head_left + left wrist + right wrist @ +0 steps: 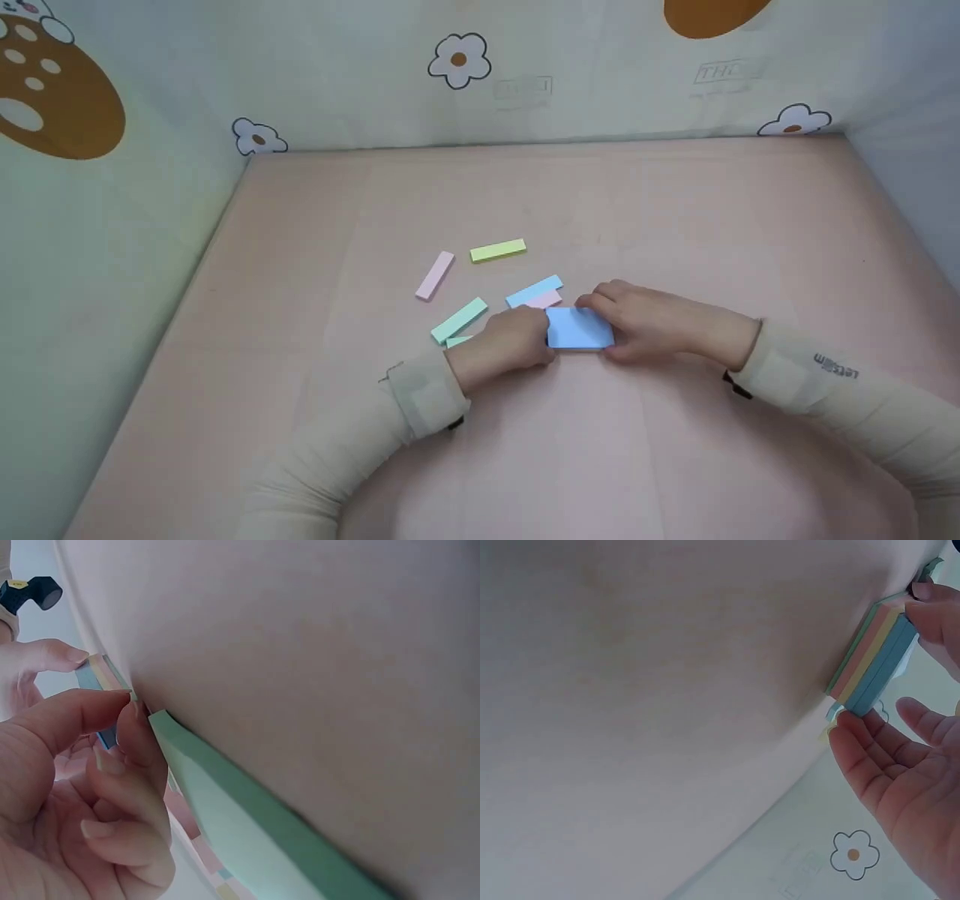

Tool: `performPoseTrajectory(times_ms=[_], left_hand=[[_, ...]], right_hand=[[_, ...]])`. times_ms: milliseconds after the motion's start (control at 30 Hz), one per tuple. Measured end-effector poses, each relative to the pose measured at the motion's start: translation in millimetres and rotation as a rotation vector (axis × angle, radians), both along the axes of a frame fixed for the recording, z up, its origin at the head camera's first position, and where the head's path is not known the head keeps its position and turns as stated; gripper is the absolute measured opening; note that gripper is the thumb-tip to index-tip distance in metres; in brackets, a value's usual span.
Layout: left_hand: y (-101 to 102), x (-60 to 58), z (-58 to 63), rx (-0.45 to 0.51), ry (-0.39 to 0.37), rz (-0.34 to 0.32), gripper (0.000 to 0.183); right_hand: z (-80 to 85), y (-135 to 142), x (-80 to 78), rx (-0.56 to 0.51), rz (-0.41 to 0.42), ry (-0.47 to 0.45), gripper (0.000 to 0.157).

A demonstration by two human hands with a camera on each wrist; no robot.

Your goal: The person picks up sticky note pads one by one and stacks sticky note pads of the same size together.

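Observation:
A stack of pastel blocks (580, 330) stands on the pink surface, its top blue; green, pink, yellow and blue layers show in the right wrist view. At its left end my left hand (514, 337) holds it, with curled fingers and thumb at the corner. From the right end my right hand (637, 319) holds the stack, fingers at the far side and thumb near the front corner. A green block (459, 320) lies beside my left hand, and another green block (459, 340) is partly hidden by it. Just behind the stack lie a blue block (534, 290) and a pink block (544, 299).
Farther back on the pink surface (675, 217) lie a yellow block (498, 250) and a second pink block (435, 276). Pale walls with flower prints (459, 61) border the surface at the back and sides.

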State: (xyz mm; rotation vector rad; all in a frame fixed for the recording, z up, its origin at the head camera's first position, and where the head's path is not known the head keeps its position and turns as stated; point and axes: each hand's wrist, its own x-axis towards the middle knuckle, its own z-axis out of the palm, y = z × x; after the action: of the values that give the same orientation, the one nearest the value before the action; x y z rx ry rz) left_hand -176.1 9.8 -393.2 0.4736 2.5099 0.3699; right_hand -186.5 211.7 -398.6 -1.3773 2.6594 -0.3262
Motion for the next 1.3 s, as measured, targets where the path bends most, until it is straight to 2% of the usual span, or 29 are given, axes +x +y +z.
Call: performPoseTrajectory(times_ms=[367, 500, 633, 833, 1033, 1300], left_hand=[[-1, 0.3, 0.0, 0.007, -0.015, -0.003, 0.020], [-4, 0.3, 2.3, 0.028, -0.024, 0.001, 0.018], [-9, 0.3, 6.1, 0.047, -0.024, 0.009, 0.012], [-10, 0.0, 6.1, 0.073, -0.026, 0.016, 0.008], [-8, 0.4, 0.5, 0.087, -0.034, 0.032, 0.011], [-5, 0.7, 1.2, 0.064, -0.033, 0.023, 0.018]], right_hand=[[2.7, -2, 1.4, 0.066, -0.021, -0.033, 0.062], [6.6, 2, 2.7, 0.091, -0.084, -0.113, 0.071], [9.7, 6, 4.0, 0.103, -0.137, -0.175, 0.074], [6.0, 6, 6.0, 0.069, -0.142, -0.155, 0.074], [3.0, 1, 5.7, 0.088, -0.144, -0.186, 0.077], [0.1, -3, 7.1, 0.097, -0.135, -0.169, 0.075]])
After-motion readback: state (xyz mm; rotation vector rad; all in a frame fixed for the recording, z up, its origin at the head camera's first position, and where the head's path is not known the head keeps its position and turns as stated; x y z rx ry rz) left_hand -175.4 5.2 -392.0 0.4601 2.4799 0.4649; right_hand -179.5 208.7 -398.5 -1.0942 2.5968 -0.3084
